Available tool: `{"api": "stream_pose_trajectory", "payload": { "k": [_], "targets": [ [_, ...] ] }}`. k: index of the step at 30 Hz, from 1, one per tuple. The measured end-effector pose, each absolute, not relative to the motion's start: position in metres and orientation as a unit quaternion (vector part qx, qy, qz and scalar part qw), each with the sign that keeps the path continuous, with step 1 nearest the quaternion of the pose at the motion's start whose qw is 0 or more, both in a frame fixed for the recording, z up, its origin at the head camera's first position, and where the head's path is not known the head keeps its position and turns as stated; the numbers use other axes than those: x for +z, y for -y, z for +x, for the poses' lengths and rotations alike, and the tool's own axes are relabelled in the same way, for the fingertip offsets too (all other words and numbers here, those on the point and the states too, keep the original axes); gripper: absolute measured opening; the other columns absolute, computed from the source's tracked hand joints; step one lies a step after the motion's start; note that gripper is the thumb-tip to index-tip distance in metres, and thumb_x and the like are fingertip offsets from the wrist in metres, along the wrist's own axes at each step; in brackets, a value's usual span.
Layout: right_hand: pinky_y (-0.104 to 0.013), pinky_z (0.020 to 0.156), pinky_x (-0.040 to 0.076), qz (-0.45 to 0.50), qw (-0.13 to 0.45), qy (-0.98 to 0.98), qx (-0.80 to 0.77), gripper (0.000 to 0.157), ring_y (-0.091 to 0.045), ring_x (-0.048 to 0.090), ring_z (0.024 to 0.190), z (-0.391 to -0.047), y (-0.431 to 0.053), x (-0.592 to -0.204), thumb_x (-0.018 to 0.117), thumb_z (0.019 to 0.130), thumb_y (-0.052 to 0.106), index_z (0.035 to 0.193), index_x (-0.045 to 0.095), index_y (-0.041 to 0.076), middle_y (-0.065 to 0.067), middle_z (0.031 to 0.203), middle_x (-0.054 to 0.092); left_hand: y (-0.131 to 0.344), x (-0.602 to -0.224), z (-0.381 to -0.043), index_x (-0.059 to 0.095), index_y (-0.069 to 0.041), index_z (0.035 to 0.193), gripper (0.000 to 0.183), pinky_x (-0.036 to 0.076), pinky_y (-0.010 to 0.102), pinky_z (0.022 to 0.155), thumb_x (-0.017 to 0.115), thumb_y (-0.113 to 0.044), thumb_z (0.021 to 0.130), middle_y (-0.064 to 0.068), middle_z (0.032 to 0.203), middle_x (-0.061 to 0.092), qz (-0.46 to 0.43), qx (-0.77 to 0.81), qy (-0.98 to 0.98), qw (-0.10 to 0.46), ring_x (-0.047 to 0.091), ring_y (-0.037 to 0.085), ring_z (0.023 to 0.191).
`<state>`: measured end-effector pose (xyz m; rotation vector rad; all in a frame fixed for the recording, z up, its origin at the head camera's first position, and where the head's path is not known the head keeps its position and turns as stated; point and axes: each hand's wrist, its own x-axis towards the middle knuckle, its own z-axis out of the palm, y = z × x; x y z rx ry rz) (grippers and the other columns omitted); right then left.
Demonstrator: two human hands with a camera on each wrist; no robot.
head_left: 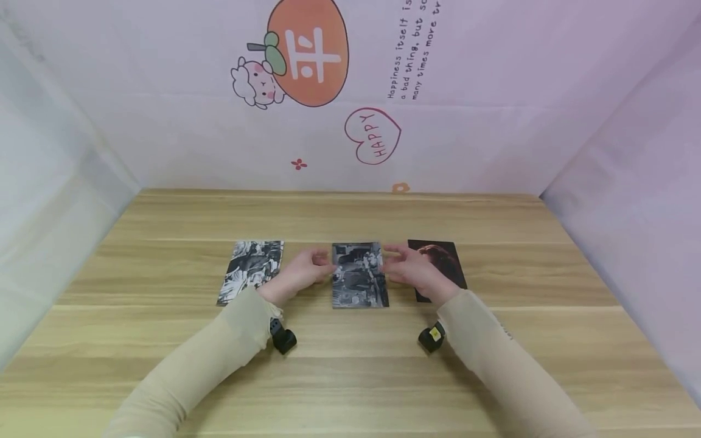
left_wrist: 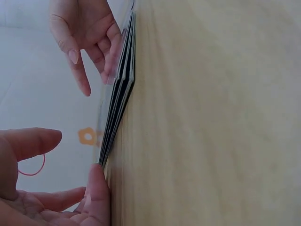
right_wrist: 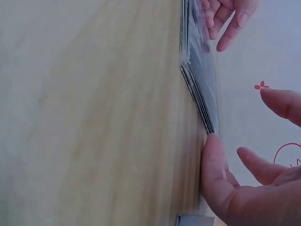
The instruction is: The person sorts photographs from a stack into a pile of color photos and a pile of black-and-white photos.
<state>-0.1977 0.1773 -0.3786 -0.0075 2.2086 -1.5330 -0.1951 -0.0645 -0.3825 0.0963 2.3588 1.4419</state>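
A small stack of black-and-white photo cards (head_left: pixel 358 277) lies flat in the middle of the table, its layered edges showing in both wrist views. At its left side is my left hand (head_left: pixel 301 272), thumb held up apart from the other fingers, with fingertips (left_wrist: pixel 98 181) right at the lower edge of the stack (left_wrist: pixel 121 89). My right hand (head_left: pixel 413 271) mirrors it on the right side, fingertips (right_wrist: pixel 214 150) at the stack's edge (right_wrist: pixel 200 101) and thumb raised. Neither hand curls round the cards.
Another black-and-white photo card (head_left: pixel 253 264) lies to the left, partly behind the left hand. A dark picture card (head_left: pixel 445 258) lies to the right, partly covered by the right hand. Behind the wooden table (head_left: pixel 350 377) hangs a printed white cloth (head_left: pixel 465 140).
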Motion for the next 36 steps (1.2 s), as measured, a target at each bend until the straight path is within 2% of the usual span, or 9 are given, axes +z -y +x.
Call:
{"api": "stream_pose_trajectory", "payload": {
  "k": [8, 12, 15, 20, 24, 27, 32, 34, 36],
  "targets": [
    [-0.045, 0.101, 0.044, -0.049, 0.215, -0.835, -0.505, 0.070, -0.036, 0.040, 0.130, -0.1961, -0.1771, -0.3810, 0.059, 0.091, 0.012, 0.149, 0.022, 0.001, -0.028, 0.145, 0.034, 0.0663, -0.3854, -0.1952, 0.038, 0.009, 0.139, 0.060, 0.052, 0.031, 0.083, 0.061, -0.017, 0.090, 0.023, 0.128, 0.054, 0.060, 0.497, -0.846, 0.184, 0.060, 0.028, 0.102],
    [-0.032, 0.081, 0.045, -0.085, 0.208, -0.846, -0.484, 0.045, -0.024, 0.051, 0.096, -0.1967, -0.1759, -0.3819, 0.060, 0.089, 0.012, 0.129, 0.048, -0.003, -0.017, 0.113, 0.056, 0.0664, -0.3856, -0.1938, 0.038, 0.010, 0.138, 0.059, 0.051, 0.036, 0.088, 0.060, -0.016, 0.090, 0.024, 0.128, 0.054, 0.079, 0.480, -0.855, 0.179, 0.059, 0.029, 0.105],
    [-0.029, 0.069, 0.035, -0.104, 0.210, -0.845, -0.480, 0.027, -0.018, 0.042, 0.077, -0.1968, -0.1747, -0.3818, 0.061, 0.088, 0.012, 0.111, 0.056, -0.001, -0.006, 0.091, 0.053, 0.0660, -0.3858, -0.1929, 0.040, 0.010, 0.137, 0.057, 0.052, 0.036, 0.087, 0.060, -0.015, 0.090, 0.024, 0.126, 0.056, 0.089, 0.472, -0.859, 0.177, 0.059, 0.028, 0.103],
    [-0.031, 0.081, 0.044, -0.096, 0.211, -0.850, -0.474, 0.043, -0.020, 0.051, 0.095, -0.1967, -0.1743, -0.3810, 0.063, 0.088, 0.015, 0.128, 0.054, 0.003, -0.014, 0.117, 0.060, 0.0643, -0.3854, -0.1929, 0.047, 0.006, 0.134, 0.051, 0.051, 0.026, 0.070, 0.061, -0.015, 0.089, 0.020, 0.116, 0.059, 0.093, 0.478, -0.855, 0.178, 0.058, 0.020, 0.084],
    [-0.040, 0.095, 0.046, -0.076, 0.215, -0.850, -0.475, 0.060, -0.026, 0.051, 0.114, -0.1962, -0.1738, -0.3791, 0.063, 0.088, 0.016, 0.142, 0.041, 0.004, -0.019, 0.137, 0.050, 0.0637, -0.3847, -0.1930, 0.055, 0.004, 0.128, 0.043, 0.045, 0.021, 0.059, 0.060, -0.013, 0.089, 0.012, 0.097, 0.061, 0.102, 0.480, -0.854, 0.175, 0.053, 0.013, 0.072],
    [-0.039, 0.095, 0.046, -0.064, 0.218, -0.850, -0.476, 0.062, -0.026, 0.051, 0.114, -0.1958, -0.1728, -0.3781, 0.062, 0.088, 0.016, 0.144, 0.038, 0.003, -0.020, 0.139, 0.047, 0.0636, -0.3839, -0.1924, 0.058, 0.004, 0.121, 0.035, 0.042, 0.022, 0.055, 0.060, -0.012, 0.090, 0.007, 0.084, 0.056, 0.111, 0.479, -0.853, 0.174, 0.049, 0.012, 0.066],
    [-0.028, 0.075, 0.046, -0.061, 0.214, -0.847, -0.482, 0.053, -0.018, 0.051, 0.086, -0.1958, -0.1717, -0.3786, 0.061, 0.089, 0.013, 0.138, 0.046, 0.002, -0.012, 0.113, 0.058, 0.0631, -0.3844, -0.1913, 0.055, 0.005, 0.124, 0.038, 0.043, 0.022, 0.056, 0.059, -0.012, 0.090, 0.010, 0.090, 0.057, 0.109, 0.478, -0.853, 0.179, 0.049, 0.012, 0.065],
    [-0.027, 0.068, 0.043, -0.064, 0.213, -0.844, -0.488, 0.046, -0.016, 0.047, 0.075, -0.1959, -0.1717, -0.3791, 0.061, 0.089, 0.012, 0.133, 0.052, 0.002, -0.006, 0.096, 0.056, 0.0627, -0.3853, -0.1914, 0.054, 0.006, 0.127, 0.041, 0.044, 0.022, 0.056, 0.060, -0.012, 0.090, 0.011, 0.094, 0.058, 0.110, 0.478, -0.853, 0.180, 0.050, 0.012, 0.065],
    [-0.026, 0.066, 0.042, -0.066, 0.211, -0.842, -0.492, 0.043, -0.015, 0.046, 0.073, -0.1960, -0.1718, -0.3795, 0.062, 0.089, 0.011, 0.131, 0.054, 0.002, -0.004, 0.092, 0.055, 0.0623, -0.3858, -0.1913, 0.055, 0.005, 0.125, 0.039, 0.043, 0.021, 0.056, 0.060, -0.012, 0.090, 0.011, 0.092, 0.057, 0.108, 0.480, -0.851, 0.180, 0.050, 0.012, 0.064]
  ]
}}
